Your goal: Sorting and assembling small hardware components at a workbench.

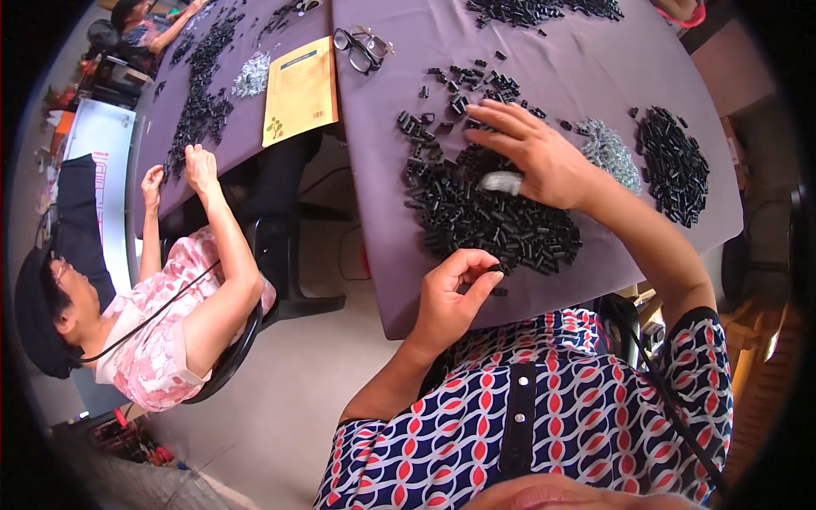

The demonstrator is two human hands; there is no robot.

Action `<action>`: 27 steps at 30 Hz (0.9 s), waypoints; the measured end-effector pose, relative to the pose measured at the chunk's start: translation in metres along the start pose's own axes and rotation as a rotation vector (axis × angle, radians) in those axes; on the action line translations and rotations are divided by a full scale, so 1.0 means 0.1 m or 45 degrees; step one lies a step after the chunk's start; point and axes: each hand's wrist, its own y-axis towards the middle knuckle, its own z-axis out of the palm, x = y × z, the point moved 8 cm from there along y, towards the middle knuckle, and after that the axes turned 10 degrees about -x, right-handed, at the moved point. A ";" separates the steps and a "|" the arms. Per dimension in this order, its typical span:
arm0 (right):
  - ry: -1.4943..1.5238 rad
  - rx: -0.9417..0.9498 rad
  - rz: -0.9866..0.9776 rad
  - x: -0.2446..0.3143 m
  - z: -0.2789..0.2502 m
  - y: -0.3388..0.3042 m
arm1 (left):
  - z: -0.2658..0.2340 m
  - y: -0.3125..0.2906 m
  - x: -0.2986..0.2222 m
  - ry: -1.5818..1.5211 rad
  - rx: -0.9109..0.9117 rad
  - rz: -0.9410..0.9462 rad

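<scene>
A large heap of small black tube-like plastic pieces (518, 225) lies on the cloth-covered table in front of me. My left hand (455, 297) is at the near edge of the heap, thumb and forefinger pinched on one small black piece (496, 269), mostly hidden by the fingertips. Over the far part of the heap, my right hand (540, 161) is spread palm down with fingers stretched out. A whitish wrap (501, 182) covers its thumb. Whether its fingertips touch the pieces below, I cannot tell.
Right of my hand lie a pile of small silvery parts (610, 155) and another black heap (671, 166). Eyeglasses (364, 49) and a yellow envelope (299, 92) lie farther left. A seated co-worker (161, 314) handles parts at the adjoining table (246, 136).
</scene>
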 end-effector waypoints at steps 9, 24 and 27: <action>-0.305 0.112 0.341 -0.33 0.06 -0.49 | 0.02 0.00 -0.01 0.040 -0.011 0.049; -0.304 0.028 0.425 -0.48 0.37 0.12 | 0.02 -0.01 0.00 0.074 -0.019 0.040; -0.254 -0.050 0.314 -0.25 0.11 -0.02 | 0.00 0.00 0.03 0.049 -0.009 0.029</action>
